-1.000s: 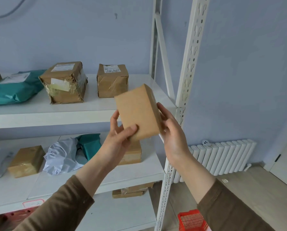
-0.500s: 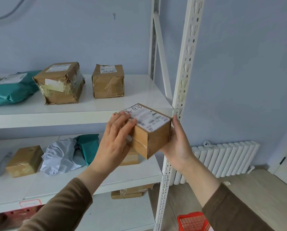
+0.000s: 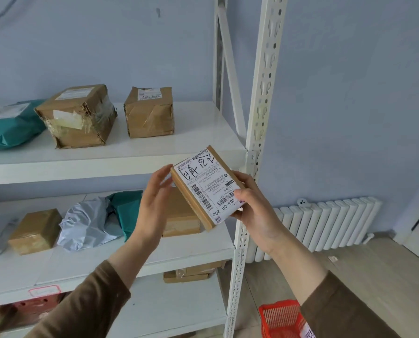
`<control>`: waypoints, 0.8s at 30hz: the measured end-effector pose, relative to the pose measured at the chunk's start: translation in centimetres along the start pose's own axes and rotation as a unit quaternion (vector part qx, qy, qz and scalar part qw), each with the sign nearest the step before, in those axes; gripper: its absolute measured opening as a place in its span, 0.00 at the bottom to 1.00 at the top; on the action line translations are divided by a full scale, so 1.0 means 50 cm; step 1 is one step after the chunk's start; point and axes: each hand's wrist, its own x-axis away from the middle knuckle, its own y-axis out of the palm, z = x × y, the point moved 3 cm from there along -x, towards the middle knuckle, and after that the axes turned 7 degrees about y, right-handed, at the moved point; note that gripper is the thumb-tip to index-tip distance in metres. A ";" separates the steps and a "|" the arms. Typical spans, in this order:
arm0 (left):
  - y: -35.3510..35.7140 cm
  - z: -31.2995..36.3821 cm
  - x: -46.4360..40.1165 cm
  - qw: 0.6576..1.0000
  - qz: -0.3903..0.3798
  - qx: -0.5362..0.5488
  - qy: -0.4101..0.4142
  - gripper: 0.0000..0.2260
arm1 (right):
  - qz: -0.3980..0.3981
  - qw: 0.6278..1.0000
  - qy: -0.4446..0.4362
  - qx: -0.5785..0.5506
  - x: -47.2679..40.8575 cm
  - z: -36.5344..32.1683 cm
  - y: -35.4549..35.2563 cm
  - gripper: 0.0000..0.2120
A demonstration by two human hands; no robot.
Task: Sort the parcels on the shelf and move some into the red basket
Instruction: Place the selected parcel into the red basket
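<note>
A small brown cardboard parcel (image 3: 204, 189) with a white shipping label is held up in front of the white shelf (image 3: 120, 154), label facing me. My right hand (image 3: 254, 211) grips its right and lower edge, thumb on the label. My left hand (image 3: 155, 203) has its fingertips against the parcel's left side, fingers spread. The red basket (image 3: 281, 318) stands on the floor at the lower right, partly hidden by my right sleeve.
The upper shelf holds two taped brown boxes (image 3: 79, 115) (image 3: 150, 112) and a teal bag (image 3: 6, 125). The middle shelf holds a brown box (image 3: 35, 230), a grey bag (image 3: 89, 225), a teal bag (image 3: 128, 208) and another box (image 3: 179, 215). The shelf post (image 3: 259, 118) and a white radiator (image 3: 325, 223) stand to the right.
The parcel has been turned over in both hands, from its plain brown side to its label facing me. My left hand has loosened from a full grip to fingertips on the side.
</note>
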 end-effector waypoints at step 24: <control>0.145 -0.019 0.096 0.926 0.003 0.330 -0.186 0.28 | 0.118 0.991 0.062 0.017 0.074 0.068 -0.011 0.38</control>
